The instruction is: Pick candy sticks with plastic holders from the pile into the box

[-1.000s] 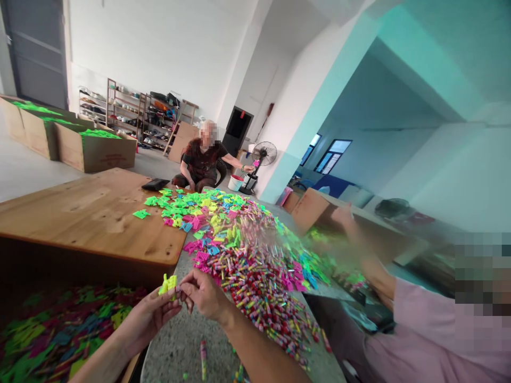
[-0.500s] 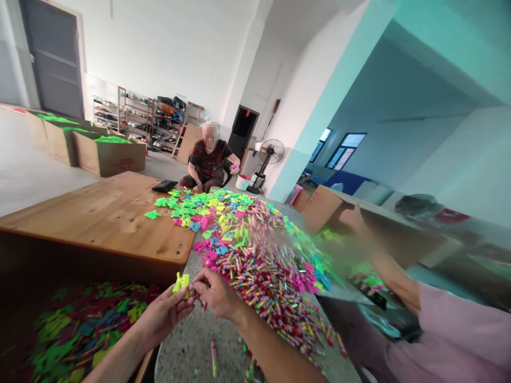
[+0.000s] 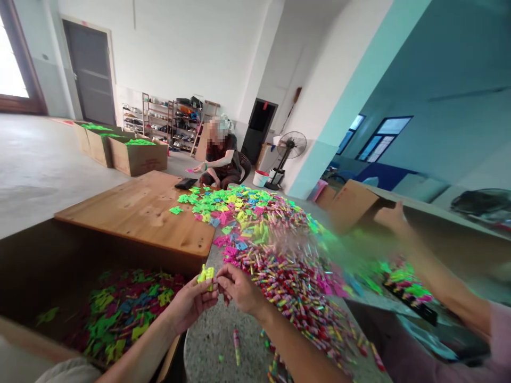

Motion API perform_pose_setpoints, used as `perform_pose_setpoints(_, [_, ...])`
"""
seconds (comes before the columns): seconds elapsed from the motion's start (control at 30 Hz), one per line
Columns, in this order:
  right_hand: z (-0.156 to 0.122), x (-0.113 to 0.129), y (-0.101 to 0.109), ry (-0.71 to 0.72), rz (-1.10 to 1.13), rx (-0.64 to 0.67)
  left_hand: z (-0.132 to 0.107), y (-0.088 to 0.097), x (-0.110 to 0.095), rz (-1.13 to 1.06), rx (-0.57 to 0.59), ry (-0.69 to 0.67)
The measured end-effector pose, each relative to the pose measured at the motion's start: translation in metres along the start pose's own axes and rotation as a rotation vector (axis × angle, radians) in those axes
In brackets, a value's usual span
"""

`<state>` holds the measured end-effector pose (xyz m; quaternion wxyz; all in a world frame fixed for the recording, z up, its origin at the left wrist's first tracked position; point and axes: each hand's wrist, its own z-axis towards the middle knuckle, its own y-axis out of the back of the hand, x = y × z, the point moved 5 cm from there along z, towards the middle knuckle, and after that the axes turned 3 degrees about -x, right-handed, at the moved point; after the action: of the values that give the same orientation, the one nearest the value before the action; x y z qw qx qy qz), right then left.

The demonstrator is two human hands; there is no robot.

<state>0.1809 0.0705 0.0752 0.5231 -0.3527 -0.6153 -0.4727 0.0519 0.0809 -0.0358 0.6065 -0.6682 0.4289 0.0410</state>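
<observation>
My left hand (image 3: 190, 304) pinches a small yellow-green plastic piece (image 3: 206, 275) between thumb and fingers. My right hand (image 3: 238, 288) is closed right beside it, fingertips pinched at the same piece; what it holds is too small to make out. Both hands hover over the speckled table surface (image 3: 207, 346), just in front of a big heap of colourful small tubes (image 3: 295, 287) and flat neon plastic pieces (image 3: 223, 205).
A brown box (image 3: 24, 255) at my left holds several assembled colourful pieces (image 3: 123, 314). A wooden board (image 3: 139, 207) lies beyond it. A person in pink at right reaches a hand (image 3: 393, 219) toward a cardboard box (image 3: 351, 205). Another person (image 3: 221, 157) sits at the far end. A fan (image 3: 289, 149) and cartons (image 3: 138, 154) stand behind.
The view has swung left, showing more of the box and door. My hands stay together on the yellow-green piece. The far person's arm has moved from their right side to their left.
</observation>
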Motion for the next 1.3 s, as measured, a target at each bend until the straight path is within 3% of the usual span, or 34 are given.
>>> perform_pose_setpoints(0.17, [0.01,-0.015,0.002,-0.034,0.07,-0.011,-0.008,-0.015,-0.018,0.067,0.057,-0.032])
perform_pose_setpoints(0.37, [0.013,-0.019,0.001,-0.061,0.068,0.028,-0.015,-0.014,-0.027,0.159,0.067,-0.034])
perform_pose_setpoints(0.53, [0.013,-0.016,0.003,-0.073,0.019,0.043,-0.015,-0.015,-0.025,0.177,0.069,-0.056])
perform_pose_setpoints(0.73, [0.013,-0.024,0.007,-0.114,-0.121,0.01,-0.01,-0.008,-0.017,0.156,-0.022,-0.04])
perform_pose_setpoints(0.9, [0.013,-0.031,0.004,-0.123,-0.116,0.02,-0.005,-0.006,-0.016,0.11,0.014,-0.095])
perform_pose_setpoints(1.3, [0.014,-0.012,-0.002,-0.097,-0.083,0.096,-0.005,-0.002,-0.02,0.062,0.026,-0.117])
